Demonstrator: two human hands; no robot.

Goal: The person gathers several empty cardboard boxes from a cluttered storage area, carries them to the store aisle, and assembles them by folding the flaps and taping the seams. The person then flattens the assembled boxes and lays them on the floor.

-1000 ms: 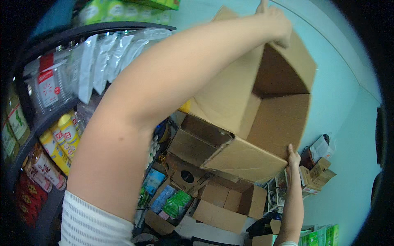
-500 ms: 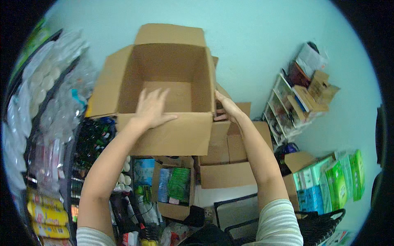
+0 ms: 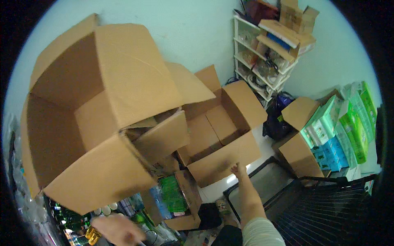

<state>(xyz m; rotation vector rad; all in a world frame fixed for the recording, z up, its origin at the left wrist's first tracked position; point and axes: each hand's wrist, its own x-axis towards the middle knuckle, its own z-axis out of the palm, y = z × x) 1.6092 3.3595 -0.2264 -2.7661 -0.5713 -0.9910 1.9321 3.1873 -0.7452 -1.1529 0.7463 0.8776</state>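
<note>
1. A large corrugated cardboard box dominates the left side, its smooth brown panels creased and its flaps spread wide. Its mouth faces the camera and looks nearly square, so the long axis cannot be told.

2. Just beside it, to the right and lower down, a second cardboard box gapes upward, straight-walled, a seam crossing its bottom. Its long axis appears to run from lower left to upper right.

3. At right, near a pale wall, an open carton bears glossy green and blue packs.

4. Below the two boxes, a smaller carton holds crinkled green plastic packs.

5. The person's right hand, fingers drawn in, hangs in front of the second box's near flap; nothing shows in its grasp, and contact cannot be told.

6. The left hand, blurred, is near the large box's lowest flap; nothing is seen in it, and how far it opens cannot be told.
</note>
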